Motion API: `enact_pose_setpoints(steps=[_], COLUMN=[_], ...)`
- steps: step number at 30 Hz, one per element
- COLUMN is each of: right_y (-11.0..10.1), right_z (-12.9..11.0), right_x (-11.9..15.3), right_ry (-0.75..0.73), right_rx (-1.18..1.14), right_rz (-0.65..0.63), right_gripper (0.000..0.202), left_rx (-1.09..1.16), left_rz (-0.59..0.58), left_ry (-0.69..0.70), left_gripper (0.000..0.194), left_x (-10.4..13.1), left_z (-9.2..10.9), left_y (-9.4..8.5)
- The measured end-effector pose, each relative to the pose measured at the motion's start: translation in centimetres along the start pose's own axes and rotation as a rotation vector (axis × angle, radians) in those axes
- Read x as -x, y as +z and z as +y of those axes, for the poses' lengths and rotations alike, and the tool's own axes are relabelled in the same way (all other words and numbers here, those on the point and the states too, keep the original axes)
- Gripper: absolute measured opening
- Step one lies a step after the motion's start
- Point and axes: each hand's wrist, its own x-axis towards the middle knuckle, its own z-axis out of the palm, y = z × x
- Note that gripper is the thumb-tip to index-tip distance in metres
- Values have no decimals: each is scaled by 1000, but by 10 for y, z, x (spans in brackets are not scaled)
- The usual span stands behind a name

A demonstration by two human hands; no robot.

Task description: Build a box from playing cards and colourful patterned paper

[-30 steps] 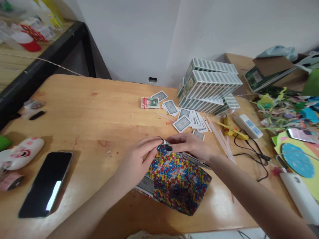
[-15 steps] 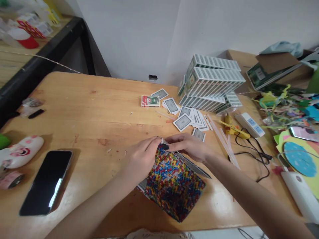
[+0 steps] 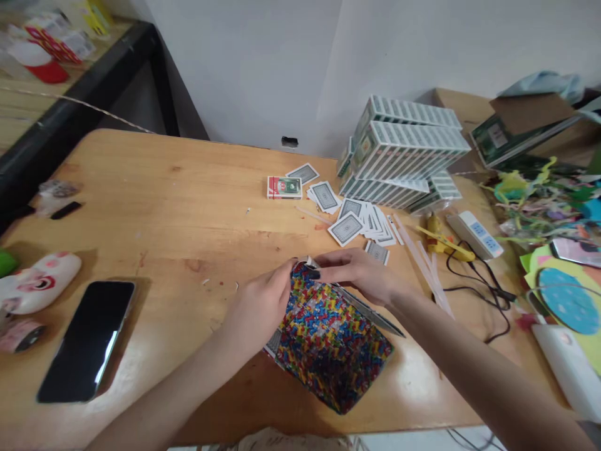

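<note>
Both hands hold a box-like piece covered in a shiny, many-coloured pattern, with playing cards showing along its sides. My left hand is closed around its upper left edge. At the top corner, my right hand pinches the piece, thumb on the patterned face and fingers behind. A small pale bit sticks up between the fingertips; what it is I cannot tell. Beyond the right hand lie loose playing cards, face down, and a red and green card box.
Stacked card packs stand at the back right. A yellow glue gun, clear glue sticks, a power strip and a white power bank lie right. On the left are a phone and a white face-painted object.
The view has shifted slightly. At the top corner the left fingers have drawn back a little, so more of the patterned surface and the pale bit shows. The right hand keeps its pinch.
</note>
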Motion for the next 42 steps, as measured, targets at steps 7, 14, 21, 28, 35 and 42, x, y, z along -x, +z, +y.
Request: enact_pose_setpoints(steps=[7,14,21,28,35,42], right_y=[1,6,7,9,12,16], right_z=[-2,0,3,0,1,2], right_x=[5,7,6,7,4,1], right_ry=[-51,-36,-65,-48,-44,-63], right_rx=[158,228,230,302,378,372], right_rz=[2,14,43,58,109,103], right_gripper=[29,30,27,25,24,25], left_rx=[112,52,-77,-86,-93,-116], left_rz=[54,135,201,235,232,217], left_ry=[-13,101,196,197,178,162], left_gripper=[29,28,30,29,26,24], left_x=[-3,0,4,5,4,3], left_z=[-2,-2,2,3,2,2], left_y=[-5,-5,-2,-2,1,4])
